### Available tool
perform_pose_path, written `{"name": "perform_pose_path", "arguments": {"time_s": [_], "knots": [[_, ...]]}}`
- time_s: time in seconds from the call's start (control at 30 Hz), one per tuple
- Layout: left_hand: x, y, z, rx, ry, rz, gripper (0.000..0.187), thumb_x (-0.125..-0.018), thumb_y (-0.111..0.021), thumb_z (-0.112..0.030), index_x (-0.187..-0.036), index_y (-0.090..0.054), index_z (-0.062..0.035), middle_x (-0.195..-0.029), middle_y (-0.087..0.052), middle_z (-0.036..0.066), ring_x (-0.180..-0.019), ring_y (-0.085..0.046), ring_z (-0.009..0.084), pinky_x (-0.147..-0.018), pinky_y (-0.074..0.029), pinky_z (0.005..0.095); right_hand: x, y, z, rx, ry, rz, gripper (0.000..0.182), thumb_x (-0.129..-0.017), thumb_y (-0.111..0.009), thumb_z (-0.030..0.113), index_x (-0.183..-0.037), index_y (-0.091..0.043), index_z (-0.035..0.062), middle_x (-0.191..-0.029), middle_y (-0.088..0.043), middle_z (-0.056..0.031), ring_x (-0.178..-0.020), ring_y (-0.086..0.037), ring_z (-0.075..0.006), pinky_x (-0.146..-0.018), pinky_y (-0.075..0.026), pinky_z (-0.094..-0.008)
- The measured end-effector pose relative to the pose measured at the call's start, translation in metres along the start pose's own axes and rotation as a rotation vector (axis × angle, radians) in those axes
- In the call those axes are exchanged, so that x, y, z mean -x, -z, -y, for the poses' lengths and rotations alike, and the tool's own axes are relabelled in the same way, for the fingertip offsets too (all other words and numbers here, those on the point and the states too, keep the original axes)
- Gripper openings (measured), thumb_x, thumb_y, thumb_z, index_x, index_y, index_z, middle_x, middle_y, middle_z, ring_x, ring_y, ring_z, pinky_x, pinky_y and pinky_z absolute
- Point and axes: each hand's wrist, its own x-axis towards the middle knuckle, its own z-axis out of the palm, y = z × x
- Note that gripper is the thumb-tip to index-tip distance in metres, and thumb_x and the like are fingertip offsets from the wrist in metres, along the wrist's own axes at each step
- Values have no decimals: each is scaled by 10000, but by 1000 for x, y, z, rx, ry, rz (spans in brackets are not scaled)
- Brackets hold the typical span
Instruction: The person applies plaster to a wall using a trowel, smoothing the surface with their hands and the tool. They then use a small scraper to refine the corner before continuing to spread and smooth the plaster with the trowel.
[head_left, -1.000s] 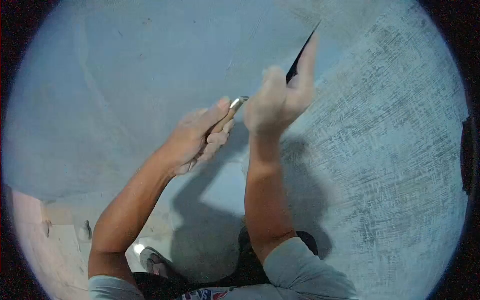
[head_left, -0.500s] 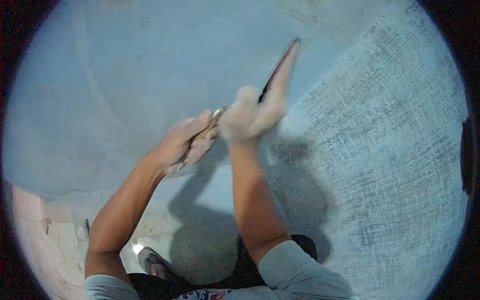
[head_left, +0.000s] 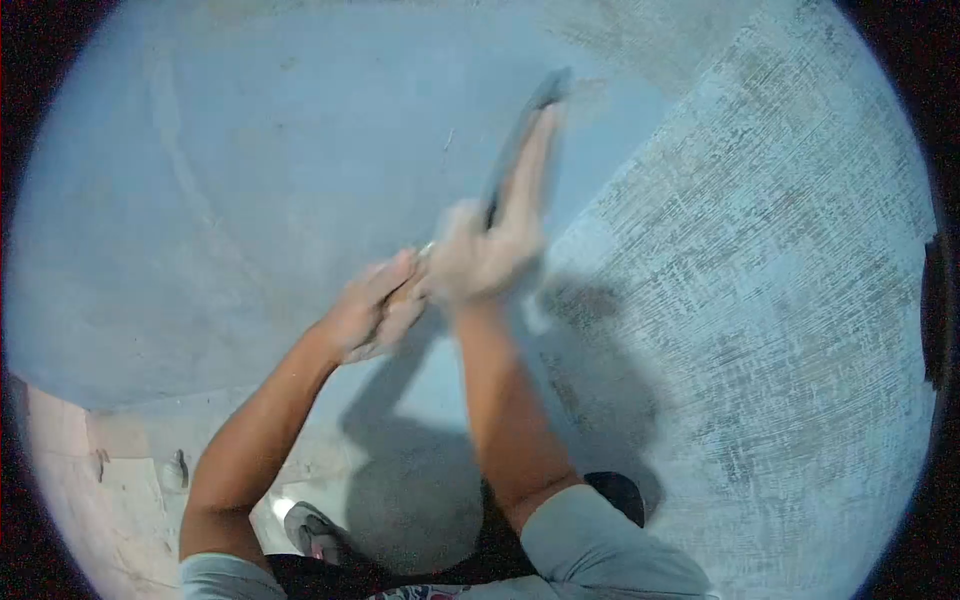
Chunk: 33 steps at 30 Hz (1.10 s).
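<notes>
A trowel with a long dark blade (head_left: 550, 92) slants up and to the right across the blue-grey wall (head_left: 330, 120). Its handle (head_left: 402, 290) looks brown, with a shiny metal end, and my left hand (head_left: 368, 308) is wrapped round it. Just to the right, my right hand (head_left: 485, 250) lies along the blade, fingers stretched toward its tip and thumb apart. Motion blurs this hand, and it hides the middle of the tool. Both hands have pale dust or paste on them.
To the right lies a rougher, streaked pale area (head_left: 760, 280) with a slanting border against the smooth part. My shadow (head_left: 610, 370) falls over it. Below left are a shoe (head_left: 312, 528) and a small pale object (head_left: 174, 472) near the floor.
The blade and my right hand have shifted left, the hand also slightly lower in view. My left hand sits a little lower and further right, still round the handle.
</notes>
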Motion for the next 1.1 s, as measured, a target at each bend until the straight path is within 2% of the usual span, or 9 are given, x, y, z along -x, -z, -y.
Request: {"name": "perform_pose_path", "arguments": {"time_s": [0.1,0.33,0.4,0.5,0.57,0.7,0.83,1.0,1.1], "knots": [[-11,-38,-48,-103,51,22,463,-1091,-472,-547,-973,-582,-113,-619,-421,-70,-461,-359,83,-420,-283,268,-28,8,3,-71,-139,-6,768,-829,-405,-43,-1578,-283,-162,-1521,-462,-377,-1386,-520,-394,-1180,-399,-471],[27,91,39,140,237,-174,416,-1099,-513,-471,-1138,-634,-74,-749,-576,-13,-568,-507,76,-501,-428,266,82,-36,15,42,-3,88,879,-733,-507,55,-1550,-294,-191,-1631,-220,-436,-1529,-216,-597,-1248,-186,-644],[37,114,52,243,349,-24,416,-1100,-522,-446,-1207,-631,-59,-786,-591,-1,-591,-529,79,-514,-449,266,84,-34,16,-25,-1,88,880,-731,-496,48,-1554,-291,-189,-1629,-222,-437,-1531,-213,-595,-1248,-197,-633],[17,32,19,143,155,-161,451,-1103,-491,-509,-1104,-618,-76,-727,-544,-24,-562,-478,66,-476,-390,247,38,-14,1,74,26,18,848,-749,-468,12,-1552,-291,-192,-1613,-295,-418,-1537,-277,-530,-1264,-238,-539],[-10,-2,-17,-6,32,88,484,-1097,-466,-566,-964,-560,-110,-654,-469,-54,-516,-388,57,-443,-314,241,-4,0,-4,-109,-97,-69,813,-783,-462,6,-1555,-295,-187,-1615,-323,-394,-1519,-334,-502,-1261,-272,-483],[-14,-10,-26,-16,43,102,504,-1087,-475,-586,-897,-526,-122,-601,-433,-60,-478,-349,55,-423,-274,241,-10,7,-1,63,-60,-15,808,-790,-475,17,-1555,-306,-180,-1622,-309,-395,-1529,-309,-504,-1268,-253,-498],[12,98,50,154,267,-184,425,-1086,-516,-425,-1140,-628,-19,-755,-616,25,-597,-590,128,-502,-467,292,63,-24,8,39,9,76,840,-752,-488,45,-1543,-324,-185,-1610,-290,-426,-1546,-227,-548,-1273,-185,-571],[15,58,51,230,358,-456,411,-1082,-525,-401,-1156,-623,-9,-849,-632,34,-662,-607,136,-531,-491,299,73,-18,9,-49,16,89,838,-732,-502,56,-1517,-356,-200,-1596,-302,-439,-1528,-236,-581,-1266,-198,-575],[-2,17,10,207,100,30,474,-1093,-489,-521,-1031,-587,-62,-781,-563,-3,-605,-523,102,-493,-436,249,0,4,-10,-74,77,-13,825,-735,-482,24,-1519,-356,-198,-1587,-330,-432,-1511,-302,-561,-1259,-239,-537]]}}
